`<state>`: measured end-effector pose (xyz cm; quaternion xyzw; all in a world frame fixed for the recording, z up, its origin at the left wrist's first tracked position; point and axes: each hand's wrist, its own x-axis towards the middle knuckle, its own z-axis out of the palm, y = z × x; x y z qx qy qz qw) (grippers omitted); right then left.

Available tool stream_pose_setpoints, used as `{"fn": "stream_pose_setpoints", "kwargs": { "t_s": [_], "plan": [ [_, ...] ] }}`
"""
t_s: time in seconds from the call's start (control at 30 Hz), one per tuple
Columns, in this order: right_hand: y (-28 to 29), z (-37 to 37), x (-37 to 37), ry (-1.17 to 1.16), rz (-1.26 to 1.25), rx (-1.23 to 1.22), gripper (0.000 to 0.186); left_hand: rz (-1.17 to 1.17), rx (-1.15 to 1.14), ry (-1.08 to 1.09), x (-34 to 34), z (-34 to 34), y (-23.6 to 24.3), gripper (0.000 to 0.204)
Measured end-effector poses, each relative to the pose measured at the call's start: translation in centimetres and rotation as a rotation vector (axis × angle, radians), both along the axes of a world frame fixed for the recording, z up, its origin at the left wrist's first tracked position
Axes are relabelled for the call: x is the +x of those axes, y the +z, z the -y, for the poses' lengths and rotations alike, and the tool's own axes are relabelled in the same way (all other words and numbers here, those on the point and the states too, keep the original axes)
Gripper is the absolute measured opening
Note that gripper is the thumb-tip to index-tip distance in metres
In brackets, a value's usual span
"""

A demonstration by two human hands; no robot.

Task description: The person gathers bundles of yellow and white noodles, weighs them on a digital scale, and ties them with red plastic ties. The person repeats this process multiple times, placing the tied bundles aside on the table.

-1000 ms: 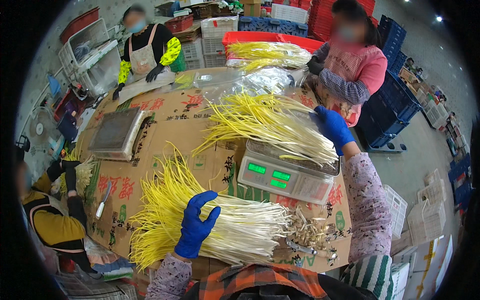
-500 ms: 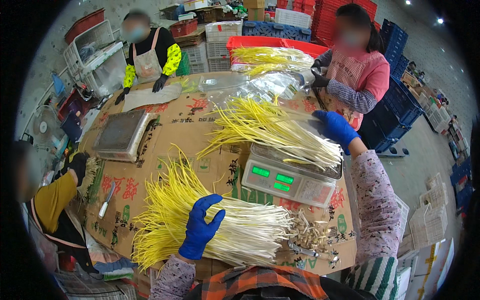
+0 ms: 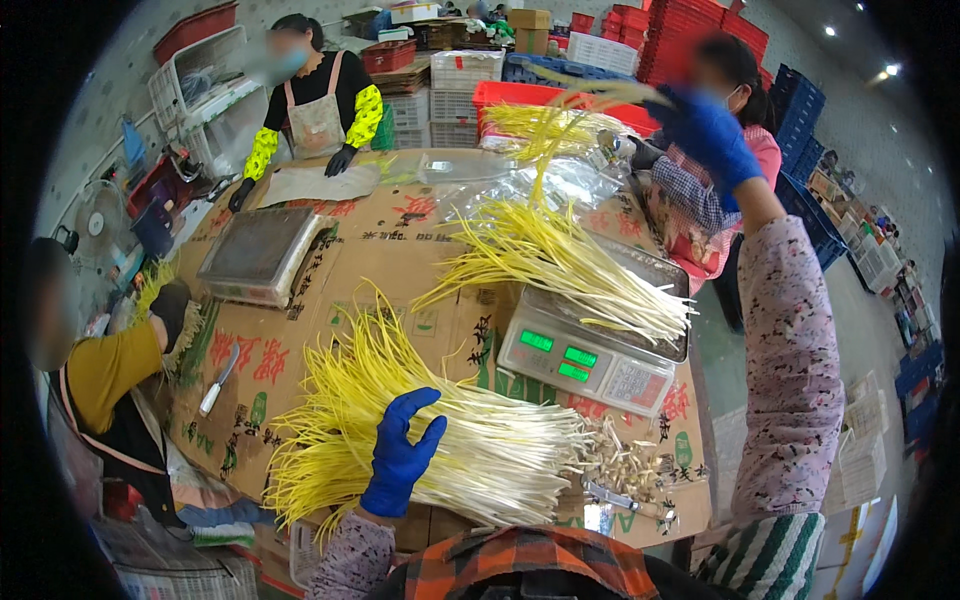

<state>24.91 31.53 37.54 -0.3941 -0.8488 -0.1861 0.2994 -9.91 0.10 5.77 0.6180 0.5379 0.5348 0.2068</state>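
Left hand (image 3: 402, 455), blue-gloved, over the near side of a large heap of yellow-and-white chives (image 3: 450, 435): grip half parted, fingers bent, thumb well off them, nothing seen inside; contact with the heap cannot be told. Right hand (image 3: 715, 150), same glove, held high at the far right of the cardboard-covered counter (image 3: 375, 250): grip closed on a thin handful of yellow stalks (image 3: 548, 130) trailing leftward; fingers blurred, exact hold unclear. I see it in line with a co-worker's checked sleeve (image 3: 690, 195); the gap between them I cannot judge. Heap lies on the near half, yellow tips left, white ends right, lower side close to the counter's near edge. A second bunch of chives (image 3: 575, 270) lies across the pan of a digital scale (image 3: 555, 365); white ends reach the pan's right rim, tips hang out past its left side. Scale sits by the counter's right edge, little margin there; only a narrow strip parts it from the heap. Pale trimmings (image 3: 630, 462) and a knife (image 3: 655, 511) take up the near right corner. More room leftward: a broad printed stretch runs between heap and grey-topped unit (image 3: 258, 250). White-handled knife (image 3: 210, 398) near the left edge, apart from the tips. Plastic bags (image 3: 585, 180) line the far side.
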Motion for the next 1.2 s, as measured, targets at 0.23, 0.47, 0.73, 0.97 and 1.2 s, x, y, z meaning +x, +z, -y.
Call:
{"fn": "stream_pose_setpoints", "kwargs": {
  "t_s": [0.23, 0.47, 0.73, 0.97, 1.2],
  "plan": [
    [6.0, 0.5, -2.5, 0.121, -0.272, 0.126, 0.029, 0.028, -0.016, 0.089, -1.1, 2.2, -0.7, 0.039],
    [-4.0, 9.2, -7.7, 0.485, -0.378, -0.266, 0.034, 0.135, -0.013, 0.049, -1.3, 5.1, -0.9, 0.037],
    [-29.9, 22.9, -10.3, 0.331, 0.234, -0.523, 0.018, 0.201, -0.112, 0.106, -1.9, 8.8, -1.9, 0.034],
    [-29.3, 27.0, -8.3, 0.248, 0.384, -0.716, 0.06, 0.193, -0.092, 0.096, -1.2, 8.7, -2.4, 0.034],
    [-26.5, 30.6, -4.5, 0.113, -0.24, -0.678, 0.043, 0.156, -0.112, 0.048, -0.7, 7.6, -1.6, 0.033]
  ]
}}
